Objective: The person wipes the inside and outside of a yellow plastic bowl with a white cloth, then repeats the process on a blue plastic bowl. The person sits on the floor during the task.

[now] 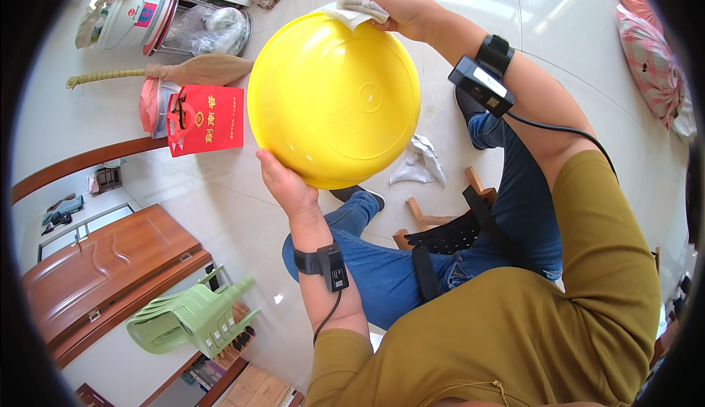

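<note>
A yellow plastic basin (330,98) is held up in front of me, its round underside with a raised ring facing the camera. At its lower left edge my left hand (289,184) grips the rim, thumb on the outside. My right hand (394,10) is at the upper right edge, fingers closed on a whitish cloth (358,9) that lies against the rim. Another whitish cloth (419,160) lies crumpled on the floor beyond the basin, near my shoes. The basin hides part of the floor and the fingers of my left hand.
A wooden stool (424,217) stands between my legs. To the left are a red paper bag (212,120), a broom (204,69), a white bucket (135,18), a wooden door (115,269) and green plastic chairs (193,319). A pink checked bundle (647,65) lies at the far right.
</note>
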The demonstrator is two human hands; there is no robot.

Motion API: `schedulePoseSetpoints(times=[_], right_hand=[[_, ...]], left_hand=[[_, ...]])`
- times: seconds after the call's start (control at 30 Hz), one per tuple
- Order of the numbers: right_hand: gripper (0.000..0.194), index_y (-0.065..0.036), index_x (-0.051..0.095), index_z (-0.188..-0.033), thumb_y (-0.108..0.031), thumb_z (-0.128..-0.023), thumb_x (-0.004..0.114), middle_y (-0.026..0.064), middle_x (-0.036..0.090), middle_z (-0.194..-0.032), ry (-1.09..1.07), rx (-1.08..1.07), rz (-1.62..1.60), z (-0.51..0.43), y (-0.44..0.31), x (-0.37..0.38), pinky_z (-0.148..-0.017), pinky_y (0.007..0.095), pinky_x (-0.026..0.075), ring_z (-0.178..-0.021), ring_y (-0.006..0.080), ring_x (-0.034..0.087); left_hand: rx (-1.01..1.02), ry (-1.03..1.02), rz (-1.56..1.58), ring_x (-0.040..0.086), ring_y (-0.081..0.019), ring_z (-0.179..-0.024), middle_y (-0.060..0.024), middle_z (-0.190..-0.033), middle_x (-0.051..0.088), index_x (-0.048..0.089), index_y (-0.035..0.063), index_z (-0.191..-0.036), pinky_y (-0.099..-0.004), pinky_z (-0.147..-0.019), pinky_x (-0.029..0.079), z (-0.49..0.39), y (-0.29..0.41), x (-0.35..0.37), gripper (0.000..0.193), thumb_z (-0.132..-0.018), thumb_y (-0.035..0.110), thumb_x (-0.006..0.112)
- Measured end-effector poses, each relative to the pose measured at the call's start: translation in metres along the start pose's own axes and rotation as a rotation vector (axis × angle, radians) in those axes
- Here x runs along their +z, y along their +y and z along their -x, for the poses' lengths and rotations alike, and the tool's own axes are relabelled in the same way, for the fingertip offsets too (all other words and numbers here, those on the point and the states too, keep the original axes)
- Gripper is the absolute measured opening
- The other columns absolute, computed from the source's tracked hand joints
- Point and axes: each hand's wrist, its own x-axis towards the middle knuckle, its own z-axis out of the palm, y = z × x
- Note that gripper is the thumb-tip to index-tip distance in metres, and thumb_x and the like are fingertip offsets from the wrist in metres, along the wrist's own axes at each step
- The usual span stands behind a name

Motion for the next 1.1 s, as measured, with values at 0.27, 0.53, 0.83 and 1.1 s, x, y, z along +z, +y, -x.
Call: schedulePoseSetpoints(times=[0.27, 0.53, 0.83, 1.1], right_hand=[[0.046, -0.010, 0.061, -0.115, -0.047, -0.090, 0.056, 0.0072, 0.059, -0.102, -0.205, 0.187, -0.393, 0.005, -0.025, -0.014, -0.070, 0.0172, 0.051, -0.090, 0.0159, 0.057], [0.038, -0.009, 0.060, -0.113, -0.040, -0.090, 0.061, 0.0095, 0.059, -0.109, -0.244, 0.057, -0.307, 0.014, -0.029, -0.009, -0.084, 0.0251, 0.051, -0.100, 0.0205, 0.056], [0.023, -0.005, 0.061, -0.104, -0.023, -0.091, 0.059, 0.0076, 0.064, -0.098, 0.012, -0.285, -0.024, -0.007, -0.025, -0.012, -0.076, 0.0299, 0.049, -0.089, 0.0184, 0.059], [0.020, -0.006, 0.060, -0.112, -0.010, -0.094, 0.051, 0.0102, 0.061, -0.123, -0.096, -0.768, 0.743, 0.033, 0.006, 0.038, -0.097, 0.0329, 0.045, -0.109, 0.0282, 0.059]], left_hand=[[-0.001, -0.009, 0.124, 0.053, -0.0215, -0.117, -0.0117, -0.128, 0.053, 0.045, 0.0001, -0.129, -0.0323, -0.099, 0.041, -0.005, -0.001, -0.007, 0.060, -0.100, 0.051, 0.031], [0.004, -0.013, 0.163, 0.052, -0.0214, -0.117, -0.0117, -0.130, 0.053, 0.044, 0.0004, -0.130, -0.0329, -0.099, 0.042, -0.007, 0.000, -0.007, 0.060, -0.100, 0.051, 0.033], [-0.014, 0.005, 0.171, 0.055, -0.0222, -0.115, -0.0121, -0.126, 0.055, 0.045, 0.0003, -0.129, -0.0323, -0.096, 0.044, -0.009, -0.001, -0.007, 0.058, -0.100, 0.049, 0.033], [-0.060, -0.004, 0.199, 0.056, -0.0217, -0.111, -0.0129, -0.123, 0.056, 0.046, -0.0004, -0.127, -0.0319, -0.093, 0.047, -0.007, 0.000, 0.006, 0.054, -0.102, 0.045, 0.030]])
